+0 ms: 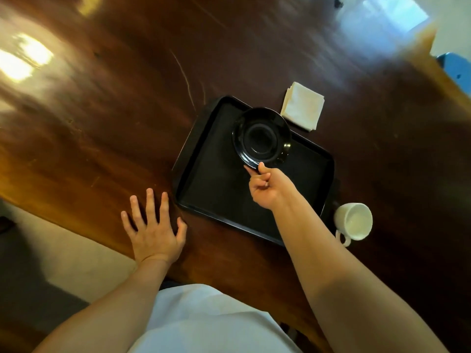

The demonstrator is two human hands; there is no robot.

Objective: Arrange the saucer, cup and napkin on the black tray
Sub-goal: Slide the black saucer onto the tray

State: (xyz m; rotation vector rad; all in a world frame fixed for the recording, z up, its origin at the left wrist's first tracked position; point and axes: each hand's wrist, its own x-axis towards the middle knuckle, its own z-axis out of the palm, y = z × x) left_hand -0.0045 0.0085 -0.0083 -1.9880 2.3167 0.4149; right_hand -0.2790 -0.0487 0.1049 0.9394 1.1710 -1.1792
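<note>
A black saucer (261, 138) hangs over the far part of the black tray (219, 189), tilted a little. My right hand (267, 188) pinches its near rim between thumb and fingers. My left hand (153, 225) lies flat with spread fingers on the table, just left of the tray's near corner. A folded white napkin (303, 105) rests on the table beyond the tray's far edge. A white cup (353, 221) lies on its side on the table to the right of the tray, handle toward me.
The dark wooden table (114, 110) stretches far and left, with bright window reflections on it. Its near edge runs diagonally at the lower left, with floor below. A blue object (456, 70) shows at the right edge.
</note>
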